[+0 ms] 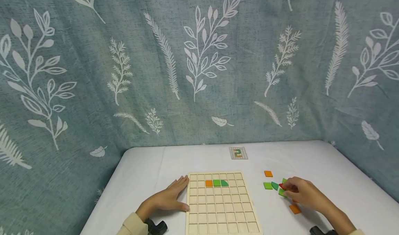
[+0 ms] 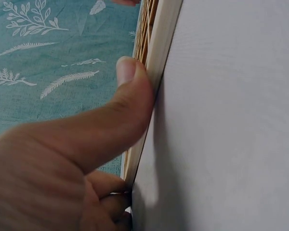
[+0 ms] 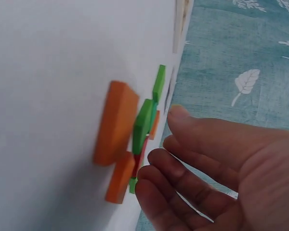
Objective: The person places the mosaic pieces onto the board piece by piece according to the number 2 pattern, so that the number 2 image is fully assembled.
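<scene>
A square wooden grid board (image 1: 221,209) lies on the white table. In its second row sit an orange square tile (image 1: 209,183), a green square tile (image 1: 216,183) and a dark green quarter-round tile (image 1: 224,183). My left hand (image 1: 169,197) rests along the board's left edge, thumb and fingers spread, the thumb (image 2: 130,91) against the rim. My right hand (image 1: 307,193) hovers over loose tiles, its fingers loosely bent and nothing showing between thumb and fingers. Near its fingertips are a green tile (image 3: 143,126) and a red tile (image 1: 281,186), partly covered by the hand in the head view.
Other loose tiles lie right of the board: an orange square (image 1: 268,173), a green square (image 1: 267,185), a dark green leaf-shaped piece (image 1: 275,185) and an orange tile (image 1: 294,209). A small pattern card (image 1: 238,153) lies behind the board. A leaf-print curtain (image 1: 199,117) surrounds the table.
</scene>
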The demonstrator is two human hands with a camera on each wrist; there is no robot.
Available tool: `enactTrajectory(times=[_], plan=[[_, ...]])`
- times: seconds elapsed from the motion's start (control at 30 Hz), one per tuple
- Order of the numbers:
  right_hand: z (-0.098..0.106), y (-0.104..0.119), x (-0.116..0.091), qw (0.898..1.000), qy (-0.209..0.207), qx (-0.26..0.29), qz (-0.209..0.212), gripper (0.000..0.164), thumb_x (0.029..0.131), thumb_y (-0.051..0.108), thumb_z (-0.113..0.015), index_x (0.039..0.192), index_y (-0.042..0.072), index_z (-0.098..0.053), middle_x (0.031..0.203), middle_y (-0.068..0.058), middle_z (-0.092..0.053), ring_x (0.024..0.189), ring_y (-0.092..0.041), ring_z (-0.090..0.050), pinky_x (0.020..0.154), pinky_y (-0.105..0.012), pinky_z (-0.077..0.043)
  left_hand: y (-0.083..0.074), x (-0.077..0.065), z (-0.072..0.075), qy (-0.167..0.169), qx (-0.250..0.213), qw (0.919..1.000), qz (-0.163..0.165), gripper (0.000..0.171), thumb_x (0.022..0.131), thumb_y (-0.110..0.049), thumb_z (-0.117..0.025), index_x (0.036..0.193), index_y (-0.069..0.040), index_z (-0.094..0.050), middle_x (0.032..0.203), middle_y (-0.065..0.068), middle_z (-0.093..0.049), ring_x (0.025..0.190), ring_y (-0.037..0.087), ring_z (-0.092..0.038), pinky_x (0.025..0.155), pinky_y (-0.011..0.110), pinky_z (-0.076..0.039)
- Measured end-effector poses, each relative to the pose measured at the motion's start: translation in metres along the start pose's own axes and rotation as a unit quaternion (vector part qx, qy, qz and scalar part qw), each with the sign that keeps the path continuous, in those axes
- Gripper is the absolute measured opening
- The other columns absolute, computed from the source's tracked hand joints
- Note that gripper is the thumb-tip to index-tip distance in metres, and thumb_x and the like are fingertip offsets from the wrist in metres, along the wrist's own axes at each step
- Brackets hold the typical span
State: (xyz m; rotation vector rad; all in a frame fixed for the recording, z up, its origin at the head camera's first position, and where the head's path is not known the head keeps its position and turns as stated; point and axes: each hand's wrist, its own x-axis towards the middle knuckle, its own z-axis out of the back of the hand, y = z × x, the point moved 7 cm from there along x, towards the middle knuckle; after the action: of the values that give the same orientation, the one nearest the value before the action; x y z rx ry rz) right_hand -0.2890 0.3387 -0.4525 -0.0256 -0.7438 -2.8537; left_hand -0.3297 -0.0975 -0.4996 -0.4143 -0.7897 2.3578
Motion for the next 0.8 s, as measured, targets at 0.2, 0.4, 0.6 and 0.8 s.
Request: enactTrajectory(times=[0.2,0.4,0.6,0.8], plan=[[-0.0065,-0.0044,0.0029,1.000,0.004,-0.021,-0.017,0.016,0.082,0.015,-0.081,0.093,0.008,-0.072,0.083,0.003,-0.060,0.072,-0.005,-0.049,0.061,-0.021,-0.046,-0.0004,-0.0003,-0.0001,0.000,-0.003,1.0000,-0.001,0.114,0.080,-0.052,-0.077,0.158,0.002,-0.014,0.168,0.018,-0.006,0.157,0.034,-0.004,0.126,0.056,-0.004],[-0.0066,-0.0056,0.0049,0.999,0.000,-0.034,-0.026,0.018,0.082,0.017,-0.081,0.093,0.009,-0.070,0.083,0.002,-0.058,0.073,-0.008,-0.048,0.060,-0.022,-0.044,-0.0022,0.0012,0.0008,-0.003,0.002,1.0000,-0.006,0.114,0.080,-0.053,-0.077,0.158,0.002,-0.014,0.168,0.018,-0.006,0.157,0.034,-0.004,0.126,0.056,-0.004],[-0.0080,-0.0022,0.0070,0.999,-0.001,-0.039,-0.021,0.018,0.081,0.015,-0.082,0.094,0.009,-0.070,0.082,0.003,-0.057,0.073,-0.008,-0.047,0.060,-0.022,-0.043,-0.0016,-0.0005,0.0039,-0.006,0.008,0.9999,-0.005,0.114,0.081,-0.052,-0.077,0.158,0.002,-0.014,0.168,0.018,-0.006,0.157,0.034,-0.004,0.126,0.056,-0.004],[-0.0107,-0.0015,0.0090,0.999,0.001,-0.038,-0.029,0.019,0.082,0.014,-0.081,0.097,0.007,-0.071,0.083,0.002,-0.056,0.074,-0.010,-0.047,0.060,-0.022,-0.042,0.0018,0.0002,0.0058,-0.008,0.009,0.9999,0.001,0.114,0.079,-0.053,-0.078,0.158,0.002,-0.015,0.168,0.017,-0.008,0.157,0.033,-0.005,0.126,0.056,-0.005]])
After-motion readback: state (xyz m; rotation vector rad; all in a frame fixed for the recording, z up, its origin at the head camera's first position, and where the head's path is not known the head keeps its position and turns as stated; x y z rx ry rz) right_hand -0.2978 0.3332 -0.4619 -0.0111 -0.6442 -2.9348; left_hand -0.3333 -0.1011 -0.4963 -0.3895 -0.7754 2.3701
